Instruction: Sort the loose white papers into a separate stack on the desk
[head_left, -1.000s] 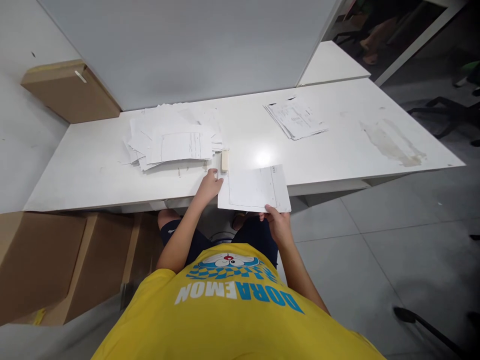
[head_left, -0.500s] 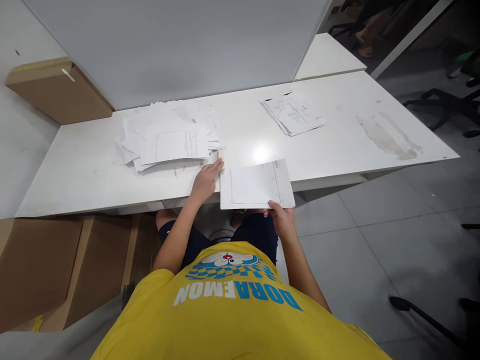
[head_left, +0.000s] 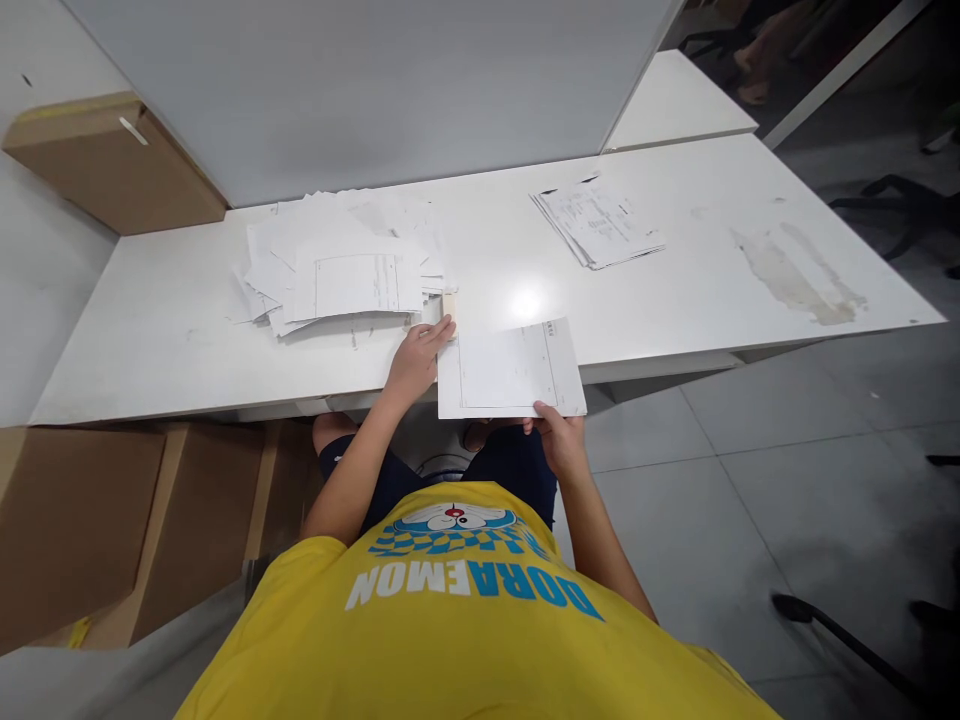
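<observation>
My right hand [head_left: 559, 437] pinches the near right corner of a sheaf of white paper [head_left: 510, 370], thumb on top and fingers beneath. The sheaf has a printed frame on its top sheet and overhangs the table's front edge. At its upper left corner, my left hand [head_left: 420, 360] has its fingers closed over a small cream oblong block [head_left: 449, 312], whose kind I cannot make out. The block touches or overlaps the sheaf's left edge. Just beyond my left hand lies a loose, uneven heap of papers [head_left: 352, 285].
A flatter stack of printed sheets [head_left: 604, 222] rests at the back of the white table [head_left: 660, 310]. A cardboard box [head_left: 112, 170] stands at the far left, more boxes [head_left: 202, 520] below the table on the left. A grey panel [head_left: 375, 90] closes off the back.
The view has shifted slightly, so the table and stacks appear a little farther right. My hands keep nearly the same hold on the paper and block.
</observation>
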